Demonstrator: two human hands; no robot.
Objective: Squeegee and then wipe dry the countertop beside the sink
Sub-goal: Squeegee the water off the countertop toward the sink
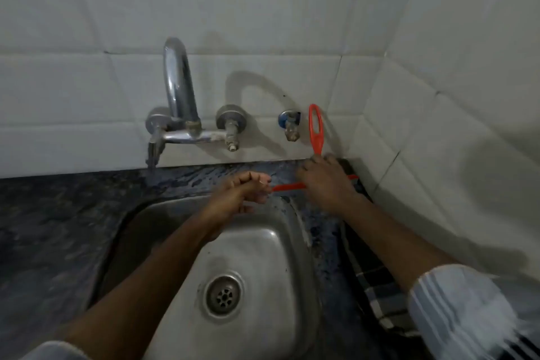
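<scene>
Entry: squeegee step in hand, wiping not yet begun.

The red squeegee (pixel 317 137) stands near the right centre of the frame, its looped handle upright against the tiled wall (pixel 263 23), its blade lying flat across the dark desk (pixel 52 213) behind the sink (pixel 263 242). My right hand (pixel 327 181) covers the joint of handle and blade; fingers closed down on it, gripping. My left hand (pixel 248 188) sits at the blade's left end, just above the sink's back rim, fingers curled shut. Whether they pinch the blade tip or only rest beside it, I cannot tell.

The desk strip in the middle of the frame looks wet, with streaks shining below the tap (pixel 181 114).

Judgement: I am early in the task, with the blade set in the far right corner. The next move calls for steady downward pressure and a pull of the blade towards the sink, so water runs over the rim into the basin.

Edges and room: the side wall at the right of the frame meets the back wall just beyond the blade's right end, so no travel that way. The small valve (pixel 289 126) is just left of the handle; the tap pipes lie farther left. A checked cloth (pixel 374 280) lies along the desk at lower right, beside the sink, ready for drying. The broad desk at the left of the frame shows open room.
</scene>
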